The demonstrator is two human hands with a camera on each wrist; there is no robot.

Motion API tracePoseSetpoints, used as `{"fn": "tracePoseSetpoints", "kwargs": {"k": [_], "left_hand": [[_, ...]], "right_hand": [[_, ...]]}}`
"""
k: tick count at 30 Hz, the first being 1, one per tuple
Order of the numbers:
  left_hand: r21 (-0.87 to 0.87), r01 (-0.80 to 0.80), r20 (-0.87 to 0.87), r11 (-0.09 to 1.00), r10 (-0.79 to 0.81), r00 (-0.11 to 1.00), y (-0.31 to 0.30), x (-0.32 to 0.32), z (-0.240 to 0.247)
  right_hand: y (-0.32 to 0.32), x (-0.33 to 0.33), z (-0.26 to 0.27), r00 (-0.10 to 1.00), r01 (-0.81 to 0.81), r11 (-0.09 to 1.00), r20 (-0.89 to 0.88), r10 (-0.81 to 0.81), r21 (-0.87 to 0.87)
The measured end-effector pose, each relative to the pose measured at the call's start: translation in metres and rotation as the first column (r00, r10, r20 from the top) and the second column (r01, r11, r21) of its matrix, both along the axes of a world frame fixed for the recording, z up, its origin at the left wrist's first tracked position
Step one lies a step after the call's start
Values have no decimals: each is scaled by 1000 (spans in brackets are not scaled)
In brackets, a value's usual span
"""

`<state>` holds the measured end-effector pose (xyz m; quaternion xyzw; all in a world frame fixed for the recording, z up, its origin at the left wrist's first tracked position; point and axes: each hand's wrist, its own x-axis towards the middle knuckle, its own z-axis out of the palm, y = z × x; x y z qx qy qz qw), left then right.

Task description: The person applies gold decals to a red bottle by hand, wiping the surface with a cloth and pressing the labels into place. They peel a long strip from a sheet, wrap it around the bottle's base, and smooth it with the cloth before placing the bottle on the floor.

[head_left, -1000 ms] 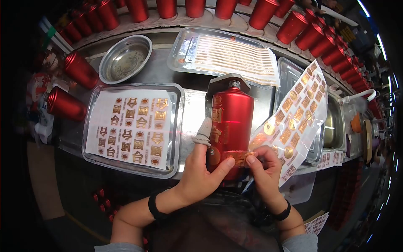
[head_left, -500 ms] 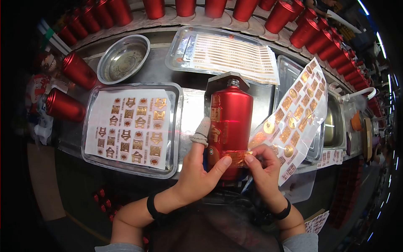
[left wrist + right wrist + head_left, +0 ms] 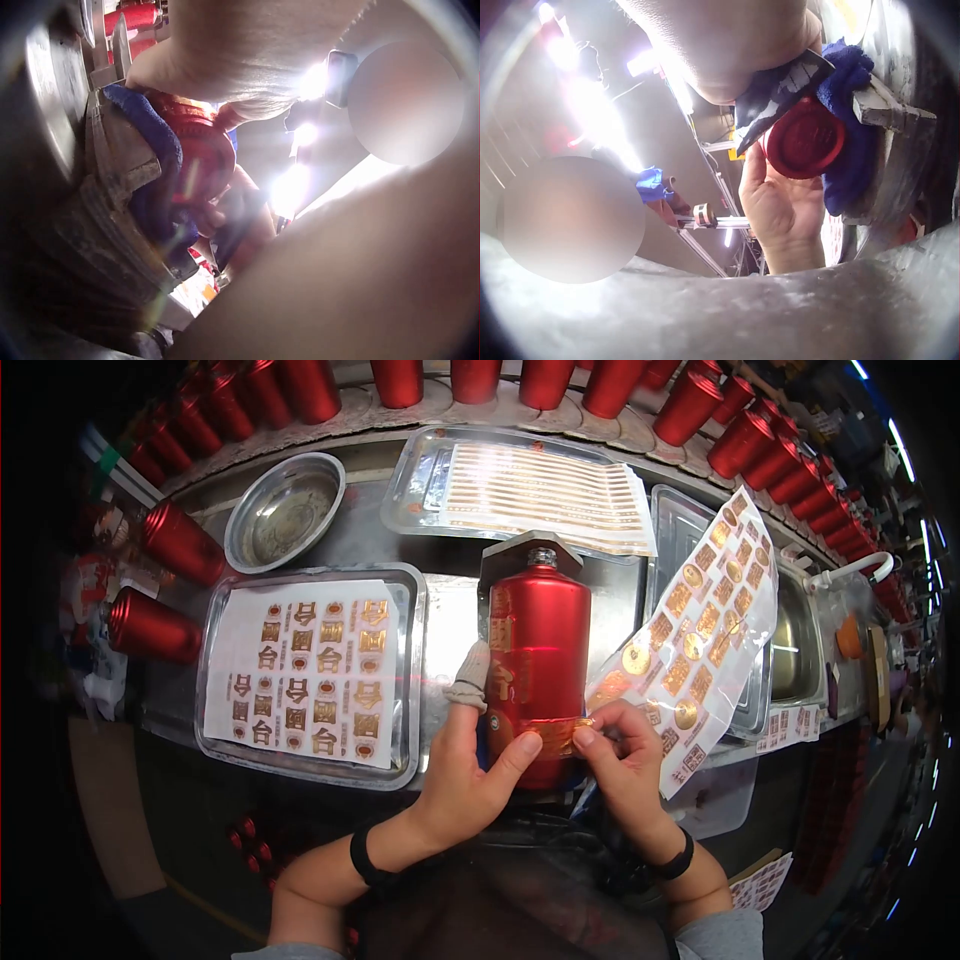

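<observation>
A red bottle [image 3: 540, 650] with gold characters lies on its back, neck pointing away, against a dark angular block [image 3: 530, 548]. My left hand [image 3: 460, 775] holds its lower left side, thumb pressing a gold label strip [image 3: 555, 738] that crosses the bottle near its base. A cloth cot [image 3: 470, 678] covers my left index finger. At the strip's right end, my right hand [image 3: 630, 760] pinches it between thumb and finger. The right wrist view shows the bottle's base [image 3: 806, 139], a dark sheet [image 3: 780, 97] by my right hand, and blue cloth [image 3: 844, 82] beneath the bottle.
To the left is a tray [image 3: 410, 700] with a gold sticker sheet [image 3: 300, 670]; behind it stands a metal bowl [image 3: 285, 510]. Another tray [image 3: 410, 485] holds striped strips [image 3: 545, 500]. On the right hangs a large label sheet [image 3: 700, 630]. Red bottles [image 3: 475, 380] line a curved conveyor.
The bottles on the conveyor have moved to the right. Both hands keep their places on the bottle and strip; the view has shifted slightly.
</observation>
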<state>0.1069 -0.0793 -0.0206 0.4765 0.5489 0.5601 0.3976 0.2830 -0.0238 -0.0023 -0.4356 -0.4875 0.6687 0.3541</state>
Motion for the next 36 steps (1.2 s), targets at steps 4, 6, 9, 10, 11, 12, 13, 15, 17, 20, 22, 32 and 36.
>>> {"fn": "tracePoseSetpoints", "kwargs": {"k": [4,6,9,10,11,12,13,15,17,20,22,32,36], "left_hand": [[-15,8,6,1000,-8,1000,0,-1,2],[-20,2,24,1000,-1,1000,1,-1,2],[-106,23,99,994,-13,995,-1,-1,8],[-133,46,136,990,-28,990,0,0,10],[-145,43,146,989,-22,989,0,1,9],[-118,45,142,992,-28,989,2,2,9],[-100,45,166,994,-28,986,2,2,10],[-96,38,160,995,-22,987,-2,2,8],[-105,29,104,994,-18,994,0,2,7],[-61,29,-97,998,-35,995,0,-3,3],[-84,36,-13,996,-37,999,1,1,13],[-47,145,326,988,-122,937,4,-5,3],[-26,152,364,988,-132,922,3,-5,1]], "right_hand": [[2,3,1,1000,-22,1000,19,23,-19],[5,3,3,1000,-17,999,-12,16,-39],[9,7,-7,998,-42,997,37,45,-72],[13,11,-7,996,-47,996,75,52,-72],[12,8,-4,993,-62,995,98,69,-76],[11,5,-15,998,-58,998,38,57,2],[9,7,-19,983,-66,998,173,62,22],[19,7,2,958,-61,997,278,72,-48],[13,4,-5,968,-94,994,229,103,-50],[18,8,-11,954,-146,989,266,138,11],[20,5,-12,943,-178,984,287,168,10],[18,4,-21,972,-165,983,180,148,86],[19,2,-32,985,-143,977,114,126,158]]}}
